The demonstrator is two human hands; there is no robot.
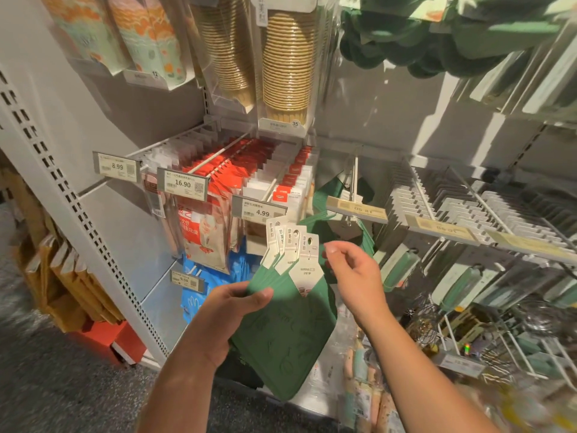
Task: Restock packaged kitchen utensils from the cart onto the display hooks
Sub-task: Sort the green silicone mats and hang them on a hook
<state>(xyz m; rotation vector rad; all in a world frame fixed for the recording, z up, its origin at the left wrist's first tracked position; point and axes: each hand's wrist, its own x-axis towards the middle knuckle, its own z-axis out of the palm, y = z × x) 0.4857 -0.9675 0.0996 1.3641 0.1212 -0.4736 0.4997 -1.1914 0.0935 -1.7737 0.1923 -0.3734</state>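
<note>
1. While the left hand (231,310) grips a fanned stack of green mats (287,332) by its edge, none of this bunch is hung yet; the hook (355,179) ahead carries only a few green packs at its back.
2. Neighbouring hooks look full. Cart not in view.
3. Right hand (356,273): fingers loosely curled, thumb and forefinger slightly parted just beside the front card header (307,254), pinching nothing yet.

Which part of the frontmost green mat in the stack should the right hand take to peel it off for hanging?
Probably its white header card, pinched from the right edge. The cards fan out above the green mats, the left hand grips the stack's left side, and the right hand hovers beside that card.
</note>
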